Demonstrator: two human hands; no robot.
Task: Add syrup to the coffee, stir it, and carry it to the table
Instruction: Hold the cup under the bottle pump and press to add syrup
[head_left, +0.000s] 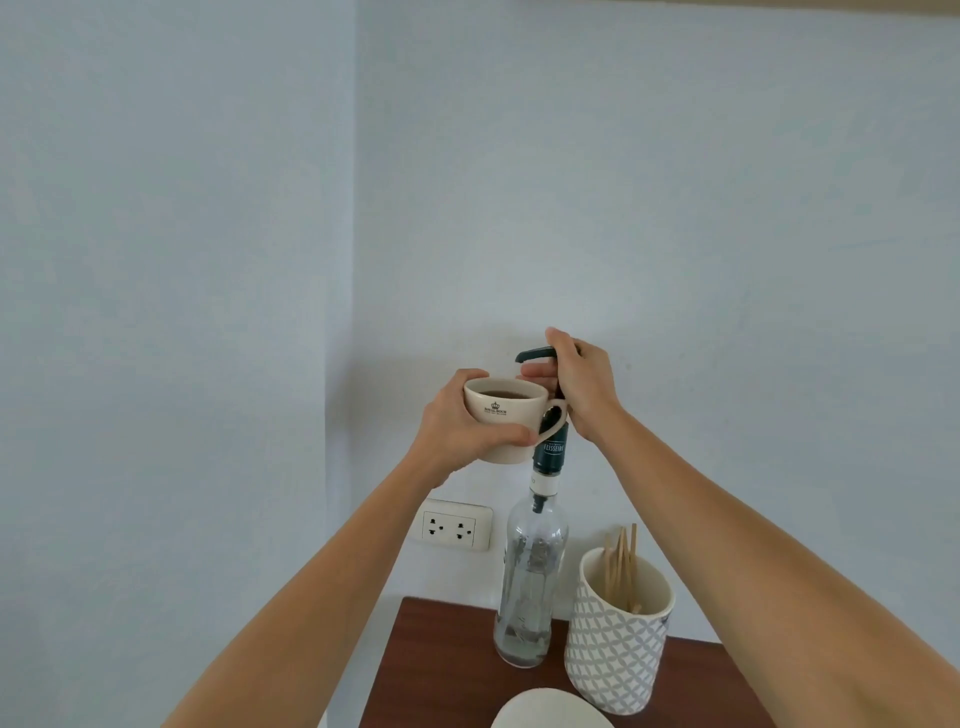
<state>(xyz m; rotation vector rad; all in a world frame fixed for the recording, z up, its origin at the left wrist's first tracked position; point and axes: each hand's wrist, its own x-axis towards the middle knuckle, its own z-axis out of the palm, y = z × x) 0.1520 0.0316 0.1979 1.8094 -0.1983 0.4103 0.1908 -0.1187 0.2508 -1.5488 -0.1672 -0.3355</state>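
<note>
My left hand (462, 423) holds a cream mug of dark coffee (503, 415) up in the air, its rim just under the spout of a dark pump. The pump tops a clear glass syrup bottle (530, 577) that stands on a brown wooden surface (441, 670). My right hand (576, 387) wraps the pump head (535, 355) from the right, fingers closed on it. The mug's handle points right, toward the bottle neck. A patterned white and grey cup (615, 644) right of the bottle holds several wooden stir sticks (621, 566).
A pale wall rises behind, with a double power socket (451, 529) left of the bottle. The rim of a white dish (550, 709) shows at the bottom edge. The wooden surface ends at its left edge near the wall corner.
</note>
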